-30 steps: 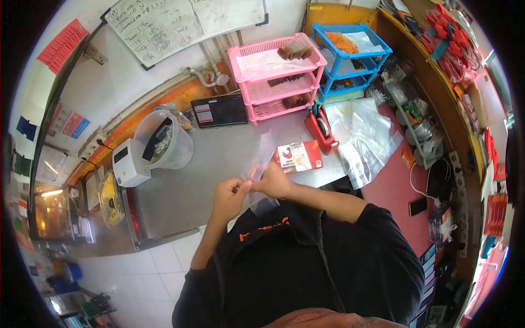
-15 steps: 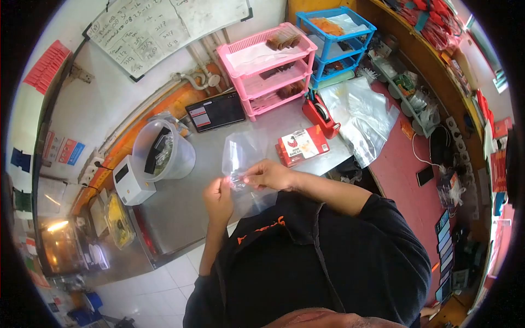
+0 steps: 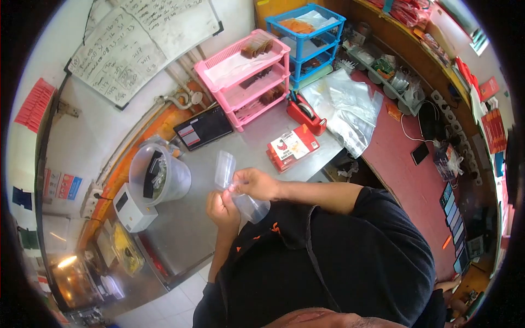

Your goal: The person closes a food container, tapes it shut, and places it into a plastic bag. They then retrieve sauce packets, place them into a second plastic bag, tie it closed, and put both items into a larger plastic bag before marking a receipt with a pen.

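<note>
A clear plastic bag (image 3: 225, 168) is pinched between my two hands, above the grey metal counter. My left hand (image 3: 223, 210) grips it from the left, fingers closed. Close beside it, almost touching, my right hand (image 3: 255, 184) holds the same bag with fingertips together. One part of the bag stands up above my hands and another part hangs below them, in front of my dark shirt. To the right of the bag lie red and white boxes (image 3: 293, 148), with a red tape dispenser (image 3: 306, 113) behind them.
A clear bucket (image 3: 176, 180) and a white device (image 3: 133, 209) stand at the left. Behind are a tablet (image 3: 203, 128), a pink rack (image 3: 246, 82) and a blue rack (image 3: 311, 41). Clear plastic sheets (image 3: 350, 112) lie at the right. Another person's hand (image 3: 449, 283) shows at lower right.
The spread bag now looks gathered and narrower between my hands. My hands have come closer together. The whole view has shifted and turned slightly.
</note>
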{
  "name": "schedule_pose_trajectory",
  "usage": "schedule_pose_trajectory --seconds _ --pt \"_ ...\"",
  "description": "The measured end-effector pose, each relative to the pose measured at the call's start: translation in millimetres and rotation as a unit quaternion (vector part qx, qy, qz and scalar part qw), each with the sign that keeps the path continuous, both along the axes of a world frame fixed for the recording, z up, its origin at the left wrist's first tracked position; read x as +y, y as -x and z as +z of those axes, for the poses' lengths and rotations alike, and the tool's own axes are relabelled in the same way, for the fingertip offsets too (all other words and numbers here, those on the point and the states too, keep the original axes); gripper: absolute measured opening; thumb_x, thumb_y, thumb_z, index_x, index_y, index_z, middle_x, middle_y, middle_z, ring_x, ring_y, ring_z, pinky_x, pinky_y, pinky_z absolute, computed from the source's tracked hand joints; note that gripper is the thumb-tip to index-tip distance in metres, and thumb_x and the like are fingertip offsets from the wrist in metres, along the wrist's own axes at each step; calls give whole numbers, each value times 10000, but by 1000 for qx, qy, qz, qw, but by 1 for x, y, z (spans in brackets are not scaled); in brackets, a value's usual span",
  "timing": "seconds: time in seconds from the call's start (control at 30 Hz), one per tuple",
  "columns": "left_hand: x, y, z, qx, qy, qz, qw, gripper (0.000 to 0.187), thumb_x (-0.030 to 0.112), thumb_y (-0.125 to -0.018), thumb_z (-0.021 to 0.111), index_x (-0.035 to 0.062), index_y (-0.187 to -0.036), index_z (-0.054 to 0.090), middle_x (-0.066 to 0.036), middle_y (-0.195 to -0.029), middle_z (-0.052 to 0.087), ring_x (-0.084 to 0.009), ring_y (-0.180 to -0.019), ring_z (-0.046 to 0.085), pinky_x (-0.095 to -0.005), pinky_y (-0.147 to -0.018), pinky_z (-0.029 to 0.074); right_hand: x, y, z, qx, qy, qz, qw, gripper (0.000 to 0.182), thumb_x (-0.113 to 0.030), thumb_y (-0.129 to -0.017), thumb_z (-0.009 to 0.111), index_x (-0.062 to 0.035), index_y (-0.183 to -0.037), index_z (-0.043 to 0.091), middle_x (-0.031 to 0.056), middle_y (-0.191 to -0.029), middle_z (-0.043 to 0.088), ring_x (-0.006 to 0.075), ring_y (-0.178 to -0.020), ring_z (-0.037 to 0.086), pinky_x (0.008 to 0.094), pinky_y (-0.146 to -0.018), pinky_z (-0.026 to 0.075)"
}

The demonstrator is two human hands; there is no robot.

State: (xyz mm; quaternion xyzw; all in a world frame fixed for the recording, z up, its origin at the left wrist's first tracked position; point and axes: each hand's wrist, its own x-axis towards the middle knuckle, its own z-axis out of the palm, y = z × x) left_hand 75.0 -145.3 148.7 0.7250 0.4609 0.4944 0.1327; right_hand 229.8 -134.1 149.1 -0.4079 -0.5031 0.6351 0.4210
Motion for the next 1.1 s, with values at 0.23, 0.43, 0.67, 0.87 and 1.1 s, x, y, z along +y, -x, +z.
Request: schedule_pose_trajectory --seconds 0.23,0.43,0.67,0.87,1.1 --pt "8 7 -8 48 -4 7 999 300 104 -872 597 19 -654 410 -120 -648 431 -297 -623 441 -418 -583 339 -1 -9 3 -127 -53 63 988 209 -184 -899 643 3 -984 682 61 -774 652 121 -741 582 301 -718 478" --pt "33 29 -1 -45 31 -60 997 314 219 -870 641 22 -723 445 -97 -742 469 -230 -718 466 -355 -677 385 20 -25 34 -122 -101 69 985 201 -193 -887 655 -1 -830 665 65 -675 626 118 -620 550 306 -610 458" --pt "19 16 1 -179 177 -278 927 633 595 -920 488 -28 -856 578 -57 -855 586 -167 -787 526 -336 -701 420 23 -4 38 -106 -69 66 990 241 -217 -881 682 -12 -759 644 36 -666 621 114 -608 550 297 -580 450" --pt "17 38 -11 -142 227 -156 951 631 586 -921 505 -24 -780 581 -34 -747 585 -153 -703 531 -321 -637 410 11 -3 22 -74 -120 73 987 226 -201 -875 685 24 -889 696 119 -770 695 154 -690 631 319 -680 504" --pt "5 28 5 -94 156 -154 971 383 329 -883 674 1 -713 573 25 -663 505 -81 -637 458 -270 -554 353 7 -2 14 -161 -125 20 979 214 -178 -765 782 2 -774 665 78 -673 645 114 -624 564 300 -600 478"
